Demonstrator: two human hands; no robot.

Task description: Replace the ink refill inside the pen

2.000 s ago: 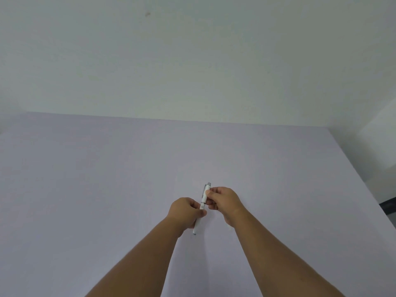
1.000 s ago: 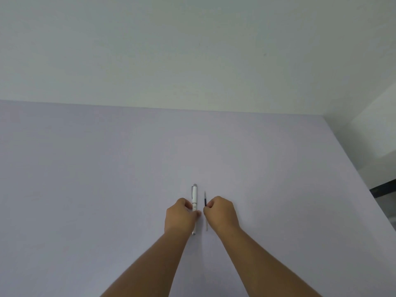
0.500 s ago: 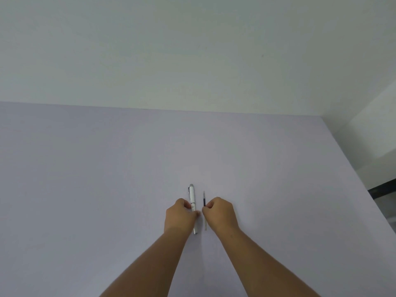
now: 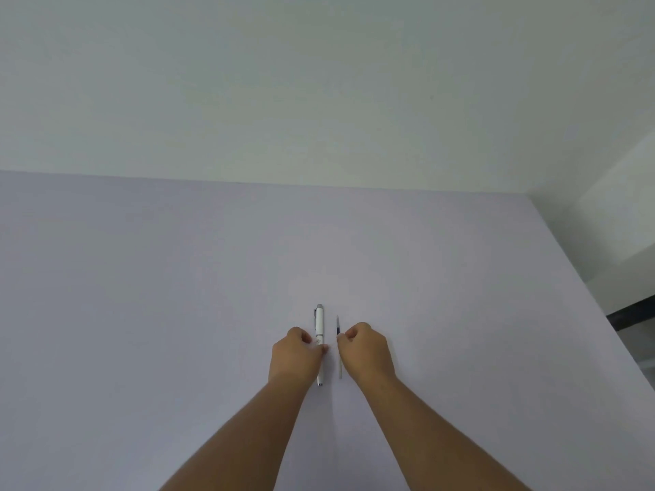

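A white pen [image 4: 319, 322] with a silver cap end and clip lies lengthwise on the pale lilac table [image 4: 177, 295], pointing away from me. My left hand [image 4: 296, 356] is curled at its left side, fingertips pinching its middle. Just to the right, parallel to the pen, lies a thin ink refill [image 4: 338, 329] with a dark upper section. My right hand [image 4: 367, 352] is curled beside it, fingertips pinching its middle. The lower ends of the pen and the refill show between the two hands.
The table reaches back to a plain pale wall [image 4: 319, 83]. Its right edge [image 4: 581, 288] runs diagonally, with a dark strip [image 4: 631, 317] beyond it on the far right.
Two seconds ago both hands held the pen together above the table. Now the pen and the refill lie side by side on the table, one under each hand. Little has changed over the last second.
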